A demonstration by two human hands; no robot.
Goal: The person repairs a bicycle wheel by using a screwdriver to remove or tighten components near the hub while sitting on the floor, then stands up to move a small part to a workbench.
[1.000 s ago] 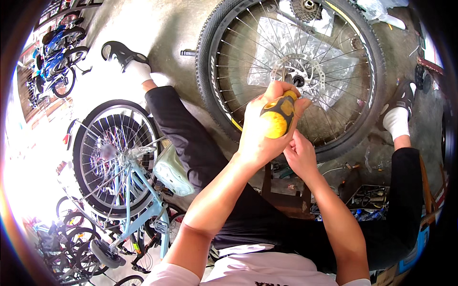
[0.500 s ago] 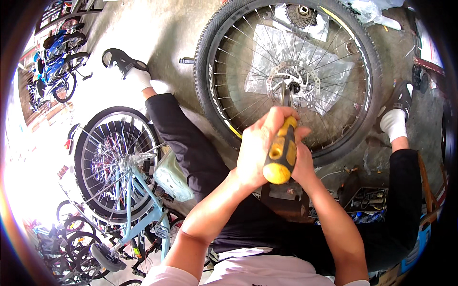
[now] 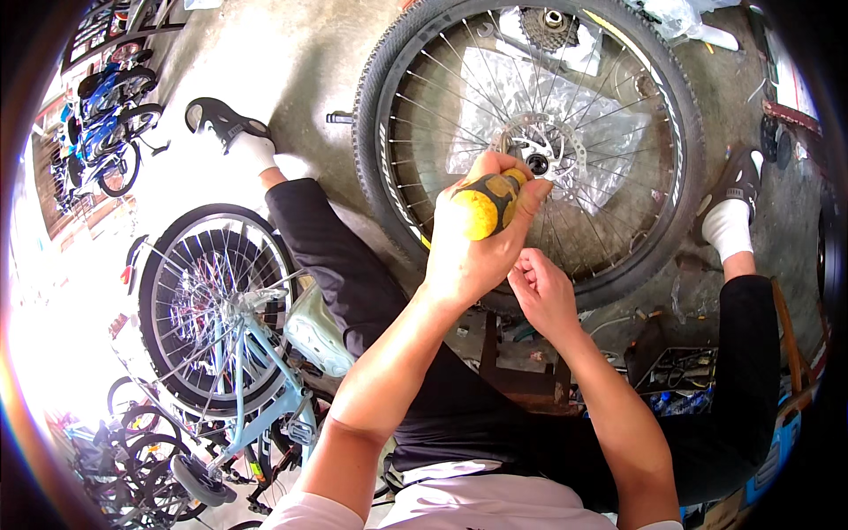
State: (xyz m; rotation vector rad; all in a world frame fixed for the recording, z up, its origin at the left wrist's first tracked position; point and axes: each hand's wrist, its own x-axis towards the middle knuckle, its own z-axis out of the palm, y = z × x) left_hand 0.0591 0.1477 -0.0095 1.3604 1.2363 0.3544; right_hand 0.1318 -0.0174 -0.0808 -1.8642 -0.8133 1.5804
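Observation:
A yellow-and-black screwdriver [image 3: 481,210] is gripped in my left hand [image 3: 464,256], its butt end turned up toward me. The fingers hide most of its shaft, which points to the hub area. Below them lies a bicycle wheel [image 3: 369,146] on its side, with a silver brake disc [image 3: 575,157] around its dark hub [image 3: 536,164]. My right hand [image 3: 549,296] is just to the right and nearer to me, over the near part of the tyre. Its fingers are curled together, and whether anything small sits between them is hidden.
Under the spokes lie clear plastic bags [image 3: 481,97] and a sprocket cassette [image 3: 541,31]. A light-blue bicycle [image 3: 256,389] stands left of my leg. Tools and small parts fill a dark tray [image 3: 680,367] at the right. More bikes [image 3: 119,124] are at the far left.
My left hand has tilted the screwdriver and its butt has swung up and left, uncovering the hub. My right hand has come away from the handle, down toward me.

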